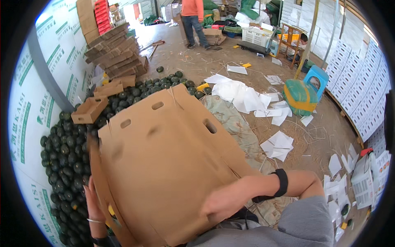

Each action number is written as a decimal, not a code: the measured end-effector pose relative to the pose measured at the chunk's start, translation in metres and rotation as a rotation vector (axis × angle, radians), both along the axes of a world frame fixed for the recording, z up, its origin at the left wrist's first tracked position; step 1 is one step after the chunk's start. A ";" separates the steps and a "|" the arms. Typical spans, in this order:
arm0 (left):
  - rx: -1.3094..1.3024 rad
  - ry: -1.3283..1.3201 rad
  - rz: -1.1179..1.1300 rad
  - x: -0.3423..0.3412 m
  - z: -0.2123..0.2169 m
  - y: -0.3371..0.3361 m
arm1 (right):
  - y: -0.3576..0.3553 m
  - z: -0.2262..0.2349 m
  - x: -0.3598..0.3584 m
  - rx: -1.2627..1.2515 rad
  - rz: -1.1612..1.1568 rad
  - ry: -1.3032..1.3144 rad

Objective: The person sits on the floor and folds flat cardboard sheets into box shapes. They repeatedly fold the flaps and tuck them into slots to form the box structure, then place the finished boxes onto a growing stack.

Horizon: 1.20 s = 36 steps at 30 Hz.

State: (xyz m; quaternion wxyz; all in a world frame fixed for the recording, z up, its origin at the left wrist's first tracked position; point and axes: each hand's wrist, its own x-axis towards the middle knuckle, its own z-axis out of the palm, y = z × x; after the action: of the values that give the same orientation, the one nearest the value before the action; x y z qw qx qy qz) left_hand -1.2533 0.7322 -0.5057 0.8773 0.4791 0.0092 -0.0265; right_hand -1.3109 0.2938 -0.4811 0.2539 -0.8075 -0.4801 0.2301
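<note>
A large brown cardboard box [164, 164] with oval hand holes fills the middle of the view, tilted over my lap. At its left side panel, my left hand [94, 201] is closed on the cardboard, with part of the hand hidden behind the panel. Smeared by motion, my right hand [224, 201] lies over the box's lower right part. Its fingers do not show clearly. Dark green avocados [66, 164] form a big heap along the left, behind the box.
Stacked flat cardboard [119, 51] stands behind the heap, near a small open carton [90, 110]. White paper sheets [238, 92] litter the floor by a green wrapped bundle [300, 96] and a blue stool [317, 78]. White cartons [358, 82] line the right. A person [193, 20] stands farther back.
</note>
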 end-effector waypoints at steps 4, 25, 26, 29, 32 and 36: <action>0.230 0.085 -0.108 -0.016 -0.008 0.002 | -0.025 0.009 0.018 0.594 -0.705 0.047; 1.390 -0.451 -0.847 0.009 0.070 -0.045 | -0.021 0.024 0.103 -0.325 -0.186 -0.043; 1.879 -0.631 -0.777 0.000 0.073 -0.077 | 0.002 0.022 0.087 -0.477 -0.145 -0.297; 2.185 -0.741 -0.549 0.004 0.025 -0.091 | 0.025 -0.001 0.082 -0.476 -0.280 -0.564; 2.249 -0.764 -0.442 0.010 0.031 -0.077 | 0.029 0.020 0.084 -0.439 -0.409 -0.554; 2.320 -0.571 -0.038 0.080 0.080 -0.027 | -0.025 0.058 0.090 0.155 -0.698 -0.933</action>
State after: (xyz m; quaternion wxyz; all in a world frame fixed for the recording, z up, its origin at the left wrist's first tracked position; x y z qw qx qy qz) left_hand -1.1734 0.7056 -0.4254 -0.1087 0.9742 -0.1749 0.0921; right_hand -1.2206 0.2692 -0.4236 0.1349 -0.9129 -0.2620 -0.2825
